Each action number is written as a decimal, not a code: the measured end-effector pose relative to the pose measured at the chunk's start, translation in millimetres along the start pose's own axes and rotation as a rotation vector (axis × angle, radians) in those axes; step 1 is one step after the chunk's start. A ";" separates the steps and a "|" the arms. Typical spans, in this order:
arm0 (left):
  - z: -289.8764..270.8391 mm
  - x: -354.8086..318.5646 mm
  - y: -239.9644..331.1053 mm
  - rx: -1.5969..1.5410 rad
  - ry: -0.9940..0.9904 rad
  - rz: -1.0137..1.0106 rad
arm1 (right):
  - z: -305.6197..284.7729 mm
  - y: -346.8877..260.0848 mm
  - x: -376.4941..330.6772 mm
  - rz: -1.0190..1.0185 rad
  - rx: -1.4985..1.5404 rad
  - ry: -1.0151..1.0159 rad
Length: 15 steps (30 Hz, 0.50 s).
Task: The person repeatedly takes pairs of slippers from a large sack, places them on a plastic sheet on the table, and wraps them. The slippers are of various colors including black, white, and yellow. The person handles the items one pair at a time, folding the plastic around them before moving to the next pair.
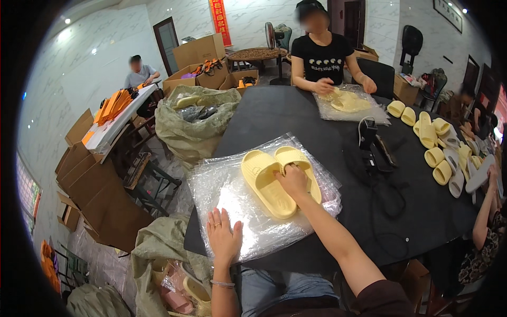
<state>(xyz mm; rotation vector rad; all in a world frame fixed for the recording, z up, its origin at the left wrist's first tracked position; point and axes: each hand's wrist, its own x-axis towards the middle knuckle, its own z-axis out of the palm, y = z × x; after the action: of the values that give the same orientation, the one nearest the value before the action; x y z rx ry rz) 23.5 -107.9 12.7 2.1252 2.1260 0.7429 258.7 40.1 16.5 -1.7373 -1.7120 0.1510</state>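
A pair of pale yellow slide slippers [270, 193] lies side by side, toes away from me, on a stack of clear plastic bags [211, 195]. My right hand [293, 181] reaches over the pair, its fingers curled in at the strap of the right slipper and the thumb side against the left one; the fingertips are partly hidden. On the near left part of the bags, my left hand [223, 235] lies flat with its fingers stretched out, apart from the slippers.
Across the black table [264, 113], a co-worker handles yellow slippers [346, 100] on another bag stack. More slippers [435, 158] line the right side, beyond a black device with cables [377, 150]. Woven sacks [195, 127] and cardboard boxes [105, 195] stand at the left.
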 end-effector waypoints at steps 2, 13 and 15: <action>-0.4 -1.5 -0.2 -0.005 -0.001 -0.010 | 1.2 1.9 1.9 0.001 0.018 0.008; 0.5 -1.0 -3.7 0.045 -0.045 -0.030 | -26.9 24.7 13.0 0.007 -0.098 -0.105; 2.3 0.9 -1.6 0.026 -0.029 -0.020 | -32.8 40.8 15.7 -0.005 -0.118 -0.030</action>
<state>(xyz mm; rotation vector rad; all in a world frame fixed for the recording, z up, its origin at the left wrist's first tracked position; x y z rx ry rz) 22.8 -106.3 10.3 2.1106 2.1507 0.6829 312.3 46.1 25.5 -1.8242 -1.7782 0.0746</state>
